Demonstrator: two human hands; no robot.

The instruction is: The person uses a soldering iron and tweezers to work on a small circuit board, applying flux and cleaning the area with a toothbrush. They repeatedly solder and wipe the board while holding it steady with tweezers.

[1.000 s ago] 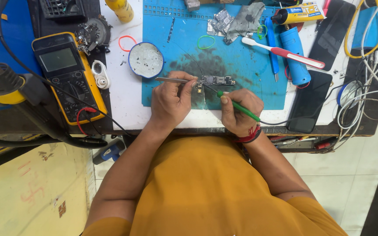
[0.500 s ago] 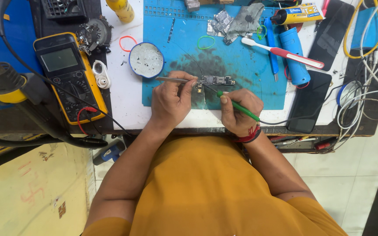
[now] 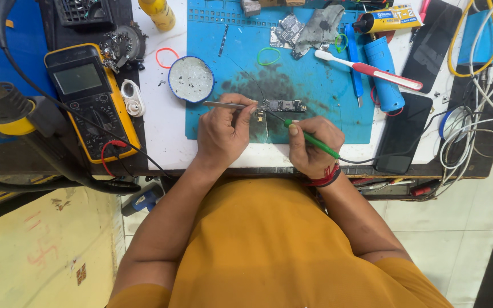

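Looking down from the head view, a small circuit board (image 3: 282,105) is seen on the blue mat (image 3: 315,91) on the desk. Thin tweezers (image 3: 223,104) are gripped by the left hand (image 3: 223,132). A green soldering tool (image 3: 309,138) is gripped by the right hand (image 3: 314,147). Almost nothing has moved since a second ago, so steady work is kept up.

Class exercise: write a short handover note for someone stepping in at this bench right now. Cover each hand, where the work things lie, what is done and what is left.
Left hand: fingers pinch metal tweezers, tips at the small circuit board.
Right hand: grips the green-handled soldering iron, tip at the board's lower left edge.
Board lies on the blue mat.
Done: cannot tell from this view.
Left: the work at the board's edge.
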